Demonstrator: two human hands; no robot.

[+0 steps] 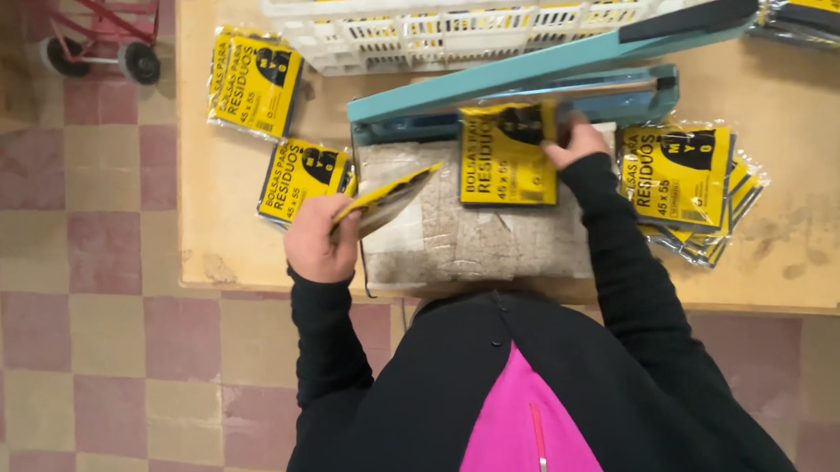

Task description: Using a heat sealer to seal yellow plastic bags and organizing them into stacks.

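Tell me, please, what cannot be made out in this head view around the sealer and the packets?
- Sealer: the arm's far end is cut off by the top edge.
- Yellow packet under the arm: its top edge is hidden by the arm.
- Right hand: fingertips hidden behind that packet.
- White basket: cut off by the top edge.
- Packet stack: count unclear, as they overlap.

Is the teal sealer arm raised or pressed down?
Raised: the sealer arm slants up above its base, over the yellow packet that the right hand holds.
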